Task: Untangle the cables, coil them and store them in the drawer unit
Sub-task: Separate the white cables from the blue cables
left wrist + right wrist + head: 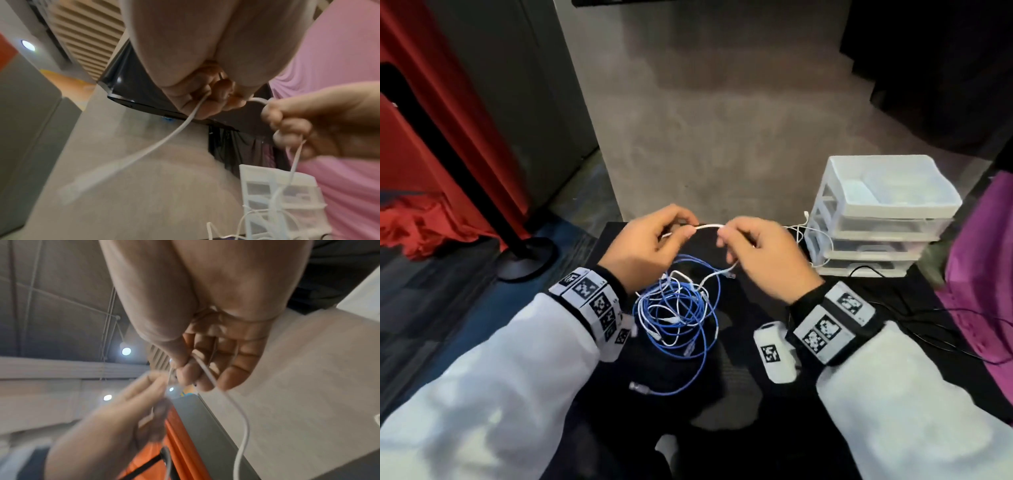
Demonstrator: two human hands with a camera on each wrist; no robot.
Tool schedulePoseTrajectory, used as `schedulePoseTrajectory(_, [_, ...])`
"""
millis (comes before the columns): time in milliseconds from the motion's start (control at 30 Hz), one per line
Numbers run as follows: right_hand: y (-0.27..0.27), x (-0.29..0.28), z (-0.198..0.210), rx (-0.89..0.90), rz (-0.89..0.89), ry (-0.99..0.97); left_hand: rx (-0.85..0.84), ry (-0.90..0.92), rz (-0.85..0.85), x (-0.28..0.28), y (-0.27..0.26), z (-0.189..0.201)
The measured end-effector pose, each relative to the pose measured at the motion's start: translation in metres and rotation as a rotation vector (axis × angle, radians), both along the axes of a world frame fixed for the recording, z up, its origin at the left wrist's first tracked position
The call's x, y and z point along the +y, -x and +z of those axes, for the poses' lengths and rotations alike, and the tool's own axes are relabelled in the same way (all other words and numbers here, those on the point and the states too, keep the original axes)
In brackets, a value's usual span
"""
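Pinching a short run of white cable (pixel 709 226) level between left hand (pixel 650 240) and right hand (pixel 763 253), fingers pressed on it, above the blue tangle (pixel 678 308) mid-bench, drawers (pixel 876 216) nearer the right.

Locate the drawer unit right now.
In the head view the drawer unit stands on the black table's far right, just right of the right hand, with thin white cable trailing against its front.
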State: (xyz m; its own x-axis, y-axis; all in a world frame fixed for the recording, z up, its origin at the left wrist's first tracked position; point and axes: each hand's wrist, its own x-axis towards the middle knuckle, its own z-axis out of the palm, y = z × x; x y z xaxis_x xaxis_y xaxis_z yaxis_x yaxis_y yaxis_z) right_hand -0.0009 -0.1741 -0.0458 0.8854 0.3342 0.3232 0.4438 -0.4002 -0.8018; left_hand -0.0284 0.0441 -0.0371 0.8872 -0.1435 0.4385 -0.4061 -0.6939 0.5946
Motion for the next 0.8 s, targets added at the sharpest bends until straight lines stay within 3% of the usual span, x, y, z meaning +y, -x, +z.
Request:
schedulePoseTrajectory(133, [-0.003,-0.038,0.031,-0.001,-0.126,-0.321,0.059,-0.089,0.101,0.038,0.004,-0.015])
schedulePoseTrajectory(233, [0.001,-0.063,0.033,0.001,-0.123,-0.268,0.088,-0.077,0.138,0.048,0.014,-0.035])
schedulePoseTrajectory(333, [0.014,-0.063,0.026,0.027,-0.075,-0.291,0.111,0.153,0.087,0.027,0.024,-0.062])
schedulePoseTrajectory(400, [0.023,-0.057,0.033,0.030,-0.039,-0.394,0.219,0.249,0.034,0.005,0.026,-0.088])
schedulePoseTrajectory(500, [0.036,-0.049,0.058,-0.023,0.043,-0.505,0.365,0.083,-0.040,-0.028,0.019,-0.135])
schedulePoseTrajectory(600, [0.046,-0.056,0.085,-0.129,0.084,-0.569,0.449,-0.042,0.038,-0.028,0.000,-0.163])
schedulePoseTrajectory(733, [0.049,-0.096,0.107,-0.218,0.071,-0.674,0.499,-0.203,0.168,0.002,-0.020,-0.162])
schedulePoseTrajectory(800, [0.045,-0.120,0.110,-0.216,-0.031,-0.670,0.603,-0.165,0.236,0.021,-0.023,-0.155])
